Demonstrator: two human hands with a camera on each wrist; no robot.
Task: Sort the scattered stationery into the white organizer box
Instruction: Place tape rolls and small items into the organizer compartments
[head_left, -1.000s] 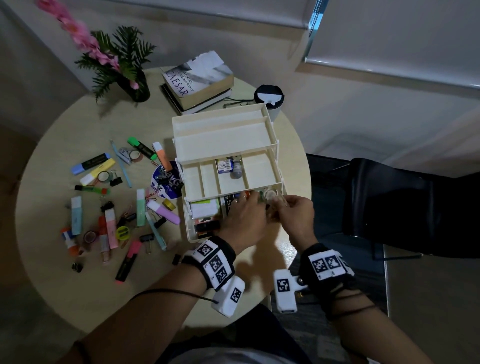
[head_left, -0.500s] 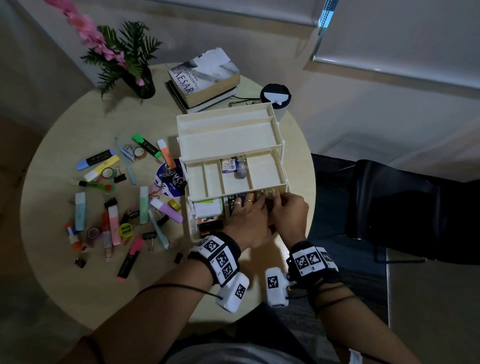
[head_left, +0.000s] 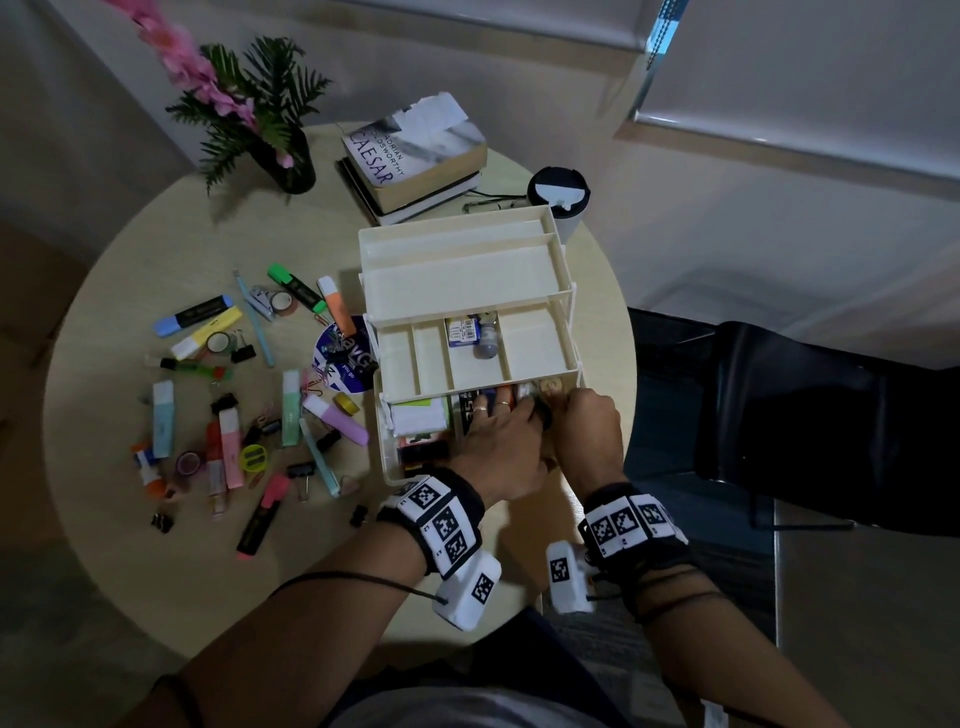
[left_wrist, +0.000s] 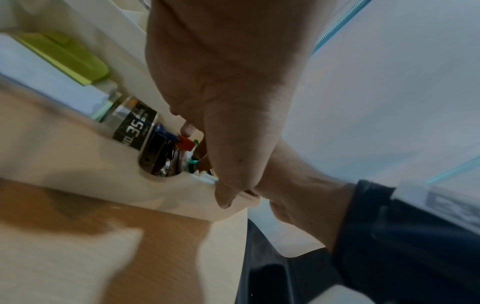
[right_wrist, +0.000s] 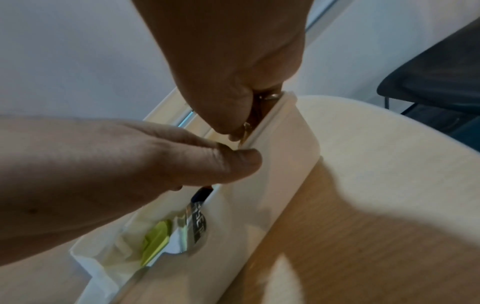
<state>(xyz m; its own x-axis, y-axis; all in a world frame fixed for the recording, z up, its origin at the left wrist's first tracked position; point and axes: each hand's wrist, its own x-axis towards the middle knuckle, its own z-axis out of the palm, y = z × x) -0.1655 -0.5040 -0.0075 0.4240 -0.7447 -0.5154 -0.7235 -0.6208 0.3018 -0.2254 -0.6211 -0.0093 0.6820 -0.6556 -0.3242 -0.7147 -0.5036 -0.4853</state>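
- Tucking small items into the pulled-out bottom drawer (head_left: 415, 439) of the white organizer box (head_left: 462, 270) looks like the step in hand; the box stands toward the right edge of the round table (head_left: 130, 571).
- Left hand (head_left: 496, 447) reaches over the drawer's right half with its fingers down among the contents; the left wrist view shows fingertips by a red clip (left_wrist: 185, 143), but whether they pinch anything I cannot tell.
- Right hand (head_left: 589, 431) sits at the drawer's right front corner, fingers curled over the rim; whether it holds an item is hidden.
- Most of the scattered stationery (head_left: 234, 395), highlighters, tape rolls and binder clips, lies on the table's left half, well apart from the box.
- Next move, as I judge it: free both hands, then reach left for another piece, keeping the drawer open.
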